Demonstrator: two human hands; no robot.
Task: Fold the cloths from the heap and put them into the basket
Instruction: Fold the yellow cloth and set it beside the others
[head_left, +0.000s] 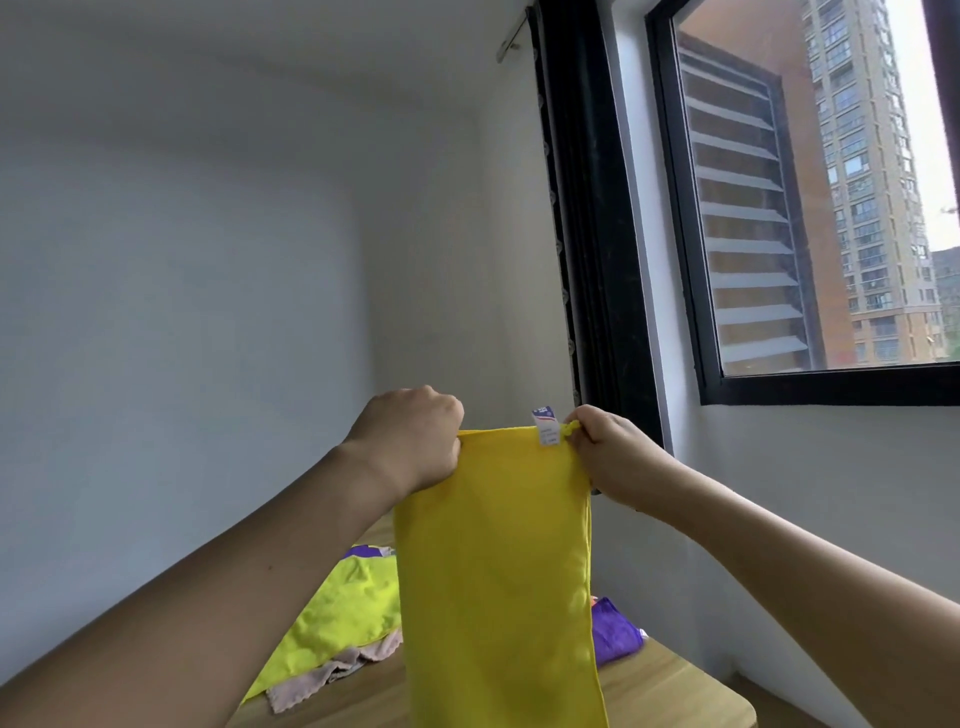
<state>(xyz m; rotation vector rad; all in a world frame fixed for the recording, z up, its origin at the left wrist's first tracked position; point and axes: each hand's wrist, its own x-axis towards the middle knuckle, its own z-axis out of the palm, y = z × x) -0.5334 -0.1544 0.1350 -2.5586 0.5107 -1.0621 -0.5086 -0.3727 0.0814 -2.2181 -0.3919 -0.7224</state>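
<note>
Yellow cloth (498, 571) hangs upright above the wooden table (670, 691), its top corners pinched by the left hand (410, 441) at nine o'clock and the right hand (608, 452) at three, with lime cloth (343, 608) heaped behind at eight

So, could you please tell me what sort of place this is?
Probably a room in a high-rise flat: plain white walls, a dark-framed window facing apartment towers, and a wooden table with cloths.
</note>
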